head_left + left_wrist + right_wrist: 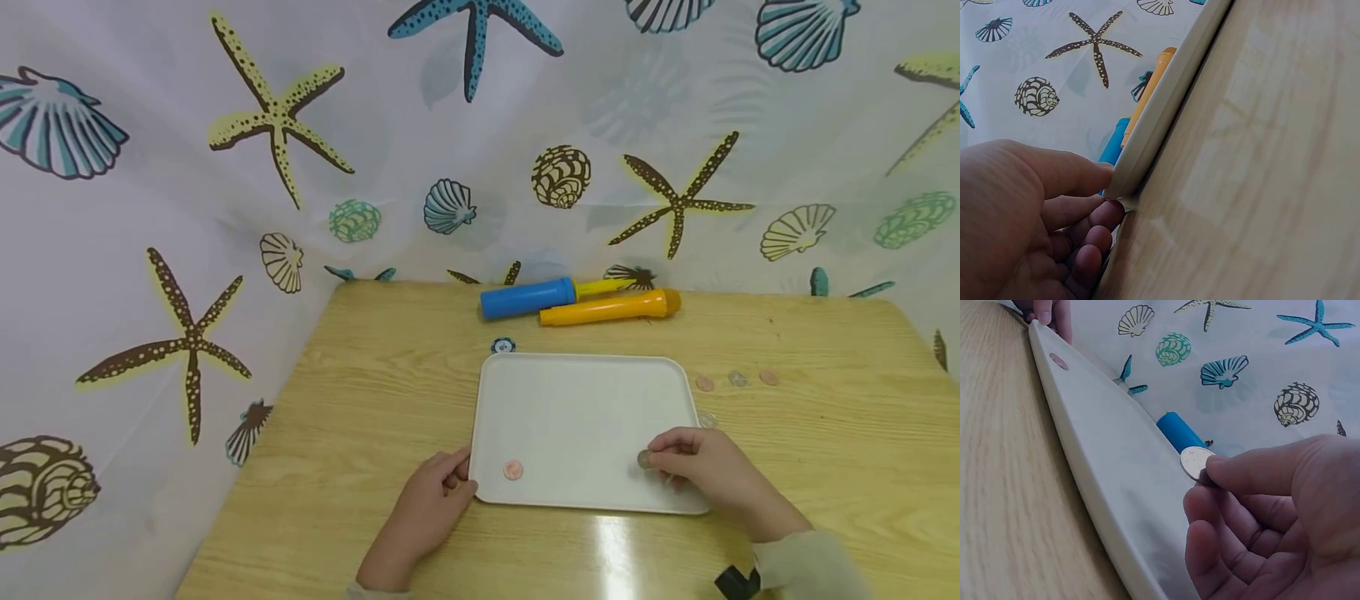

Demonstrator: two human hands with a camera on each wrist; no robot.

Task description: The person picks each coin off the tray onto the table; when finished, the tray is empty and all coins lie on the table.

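A white rectangular tray (577,417) lies on the wooden table. My left hand (431,504) holds its near left corner, the thumb on the rim (1124,178) and the other fingers curled beside and below it. Over the tray's right part, my right hand (708,475) pinches a silver coin (1194,464) between thumb and fingertips. The coin is tilted, its face partly covered by the thumb. One copper coin (513,470) lies flat in the tray near the left hand.
Right of the tray lie two copper coins (705,383) and a silver coin (738,379), with another silver coin (707,419) by the rim. Behind it are a dark poker chip (503,345), a blue cylinder (528,298) with a yellow end, and an orange tube (607,310). A patterned curtain (480,150) hangs behind.
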